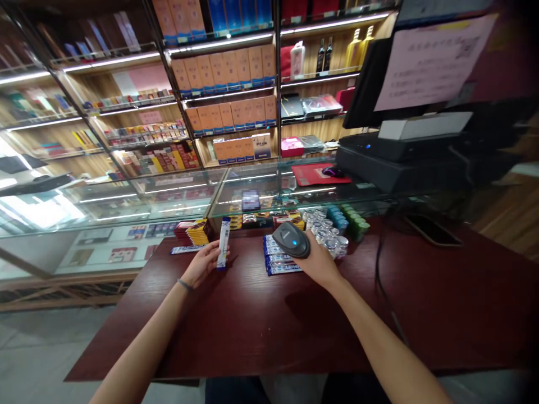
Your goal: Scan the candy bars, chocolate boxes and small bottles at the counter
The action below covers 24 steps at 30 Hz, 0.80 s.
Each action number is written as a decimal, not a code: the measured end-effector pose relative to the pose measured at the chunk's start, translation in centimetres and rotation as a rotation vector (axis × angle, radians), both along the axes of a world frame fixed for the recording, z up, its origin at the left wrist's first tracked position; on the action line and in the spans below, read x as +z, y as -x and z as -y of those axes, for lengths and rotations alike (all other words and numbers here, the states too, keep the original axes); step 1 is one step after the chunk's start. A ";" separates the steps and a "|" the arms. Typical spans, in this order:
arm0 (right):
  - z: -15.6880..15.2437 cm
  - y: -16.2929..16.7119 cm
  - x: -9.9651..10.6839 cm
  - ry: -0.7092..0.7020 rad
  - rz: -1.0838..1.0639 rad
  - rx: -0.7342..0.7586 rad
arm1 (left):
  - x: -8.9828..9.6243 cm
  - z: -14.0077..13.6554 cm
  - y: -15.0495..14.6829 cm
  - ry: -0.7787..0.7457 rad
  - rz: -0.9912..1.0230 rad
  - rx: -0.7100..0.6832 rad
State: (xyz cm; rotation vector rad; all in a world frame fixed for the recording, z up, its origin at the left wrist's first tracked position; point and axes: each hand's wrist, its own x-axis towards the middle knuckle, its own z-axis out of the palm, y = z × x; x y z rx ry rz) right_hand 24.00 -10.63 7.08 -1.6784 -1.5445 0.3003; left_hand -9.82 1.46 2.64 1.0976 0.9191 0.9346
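Observation:
My left hand (205,264) is closed on a slim blue-and-white packet (224,242), held upright above the dark red table (252,320). In my right hand (318,259) is a dark barcode scanner (291,240) with a blue light on its top; its head points left toward the packet. Partly under the scanner lies a pile of similar blue-and-white packets (275,264). One more such packet (187,249) rests flat left of my left hand. The fingers around the scanner's handle are mostly hidden.
Yellow-and-brown boxes (197,232) are stacked behind my left hand. Clear-topped containers (326,229) and green ones (356,221) stand beyond my right hand. A phone (433,230) lies at right, near a cable (381,280). A glass counter (181,193) borders the table's far side.

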 end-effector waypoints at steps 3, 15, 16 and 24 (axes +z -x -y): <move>0.0 -1.6 0.4 -0.080 -0.064 -0.059 | 1.1 -0.5 -2.0 -0.155 -0.095 -0.008; 0.3 -5.5 1.5 -0.231 -0.257 -0.171 | 2.1 -1.0 -15.2 -0.910 -0.857 -0.141; 0.2 -5.7 1.5 -0.254 -0.278 -0.172 | 1.9 -1.0 -16.1 -0.943 -0.904 -0.167; 0.2 -6.5 1.3 -0.359 -0.335 -0.163 | 1.2 -1.8 -20.1 -1.002 -1.087 -0.277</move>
